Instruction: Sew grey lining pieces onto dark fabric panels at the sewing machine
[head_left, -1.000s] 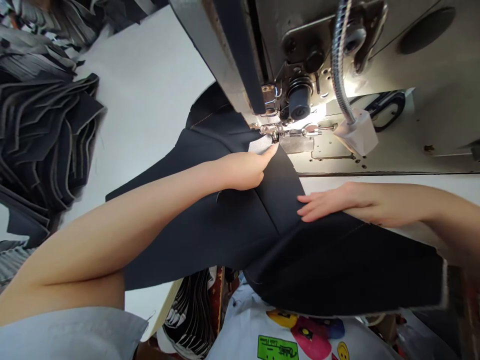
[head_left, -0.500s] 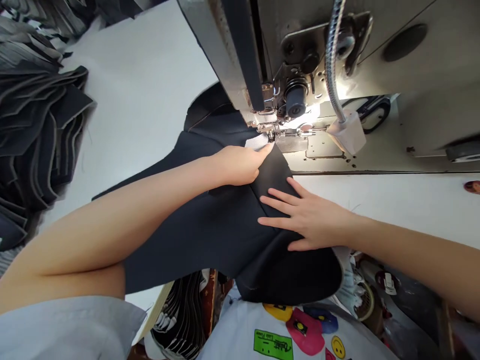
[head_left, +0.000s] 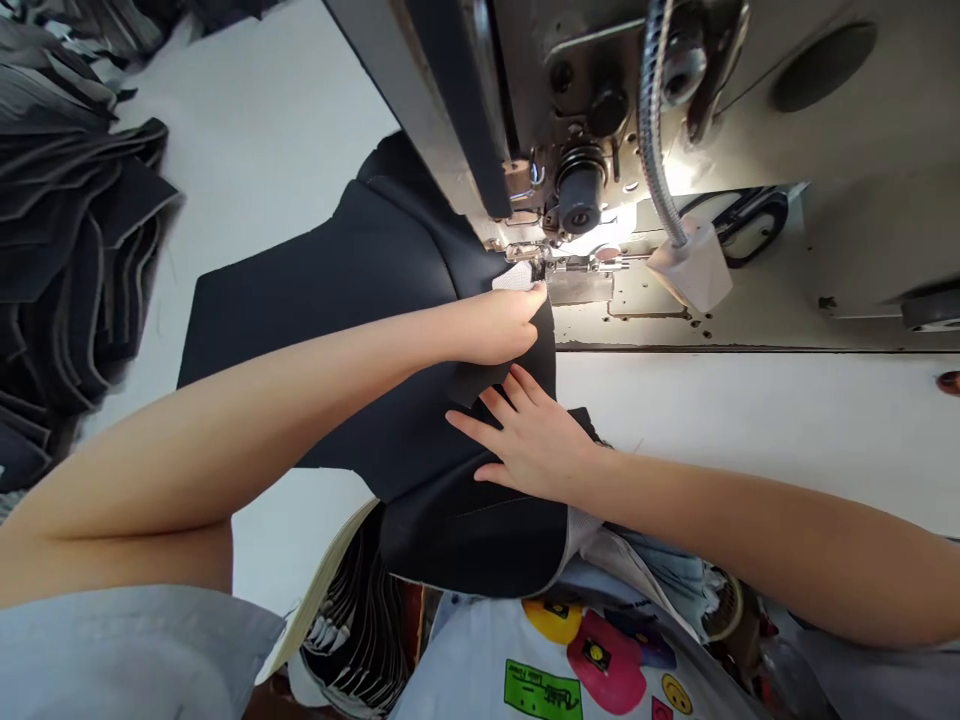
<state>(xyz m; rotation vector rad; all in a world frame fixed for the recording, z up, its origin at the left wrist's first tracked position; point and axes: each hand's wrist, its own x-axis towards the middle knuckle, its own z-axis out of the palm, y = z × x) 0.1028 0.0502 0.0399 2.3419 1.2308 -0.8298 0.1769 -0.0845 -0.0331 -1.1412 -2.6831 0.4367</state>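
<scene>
A dark navy fabric piece (head_left: pixel 322 285) with a pale underside lies under the sewing machine (head_left: pixel 735 120). Close to the lit presser foot (head_left: pixel 538 268), my left hand (head_left: pixel 495 328) is closed on the fabric's edge, thumb and fingertip pinching it. A small white mesh patch (head_left: pixel 513 278) shows just beyond those fingers. Lower down, my right hand (head_left: pixel 536 440) lies flat with fingers apart on the same cloth, its fingertips by a small folded flap (head_left: pixel 476 383). The cloth's near end droops over the table edge towards my lap.
Stacked dark fabric pieces (head_left: pixel 82 240) cover the left of the white table (head_left: pixel 255 110). Black-handled scissors (head_left: pixel 754 225) lie behind the lamp head (head_left: pixel 694 262) on its flexible metal neck. More dark pieces (head_left: pixel 349 610) hang below the front edge.
The fabric has turned, its left end swinging up and away. My right hand has slid left, nearer my left hand, which keeps its pinch beside the presser foot.
</scene>
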